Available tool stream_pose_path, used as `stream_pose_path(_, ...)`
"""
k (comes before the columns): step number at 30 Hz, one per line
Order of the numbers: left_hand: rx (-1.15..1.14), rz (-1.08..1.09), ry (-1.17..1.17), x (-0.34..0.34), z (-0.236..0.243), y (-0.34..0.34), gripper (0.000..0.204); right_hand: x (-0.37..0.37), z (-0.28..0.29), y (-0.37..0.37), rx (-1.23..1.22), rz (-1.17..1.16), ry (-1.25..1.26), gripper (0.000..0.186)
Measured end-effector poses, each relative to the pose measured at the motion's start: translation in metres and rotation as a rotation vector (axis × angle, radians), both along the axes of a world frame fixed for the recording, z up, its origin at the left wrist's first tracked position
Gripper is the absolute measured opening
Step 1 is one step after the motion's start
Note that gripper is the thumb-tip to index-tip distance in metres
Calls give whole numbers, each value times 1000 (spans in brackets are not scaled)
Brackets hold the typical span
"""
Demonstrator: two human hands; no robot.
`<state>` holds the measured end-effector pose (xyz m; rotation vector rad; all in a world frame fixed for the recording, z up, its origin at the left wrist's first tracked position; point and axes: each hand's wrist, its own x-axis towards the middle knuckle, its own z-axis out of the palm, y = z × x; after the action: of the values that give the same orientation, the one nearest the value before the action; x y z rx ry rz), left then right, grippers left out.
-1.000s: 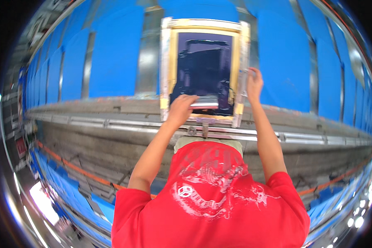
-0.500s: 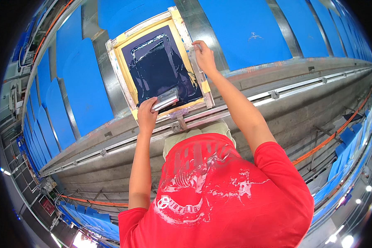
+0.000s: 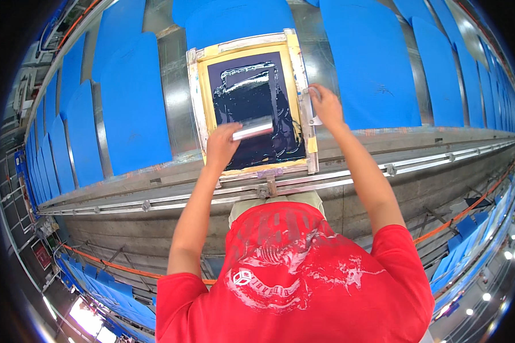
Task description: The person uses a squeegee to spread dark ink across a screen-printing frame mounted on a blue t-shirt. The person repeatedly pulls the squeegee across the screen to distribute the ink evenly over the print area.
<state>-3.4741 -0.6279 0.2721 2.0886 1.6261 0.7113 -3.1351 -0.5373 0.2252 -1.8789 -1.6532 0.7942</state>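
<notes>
A screen-printing frame (image 3: 198, 114) with yellow tape along its inner edges lies over the long table. Dark, wet ink (image 3: 249, 100) covers much of its mesh in a rough rectangle, with shiny ridges at the far end and down the right. My left hand (image 3: 222, 146) is closed on the end of a silvery squeegee (image 3: 254, 128), which lies crosswise over the inked mesh, slightly blurred. At the frame's right side, my right hand (image 3: 327, 108) is closed around the metal edge piece there; its fingertips are partly hidden.
Blue fabric panels (image 3: 377, 74) lie in a row along the table on both sides, bare metal strips between them. A metal rail (image 3: 349, 176) runs along the near edge, close to my body. Orange piping (image 3: 440, 228) and another row of blue panels are behind me.
My left hand has moved the squeegee from the frame's near end toward the middle of the mesh. The whole view has shifted and turned; my right hand keeps its hold on the frame's side.
</notes>
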Motion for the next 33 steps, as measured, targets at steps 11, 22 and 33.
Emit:
stream_pose_path(11,-61,-38,158,-6,13,184,32,-83,81,100,303,574,-278,47)
stream_pose_path(22,42,-39,225,12,-12,33,32,-86,12,-58,315,469,-67,41)
stream_pose_path(33,-2,-6,64,-2,11,138,38,-89,39,58,462,456,-223,28)
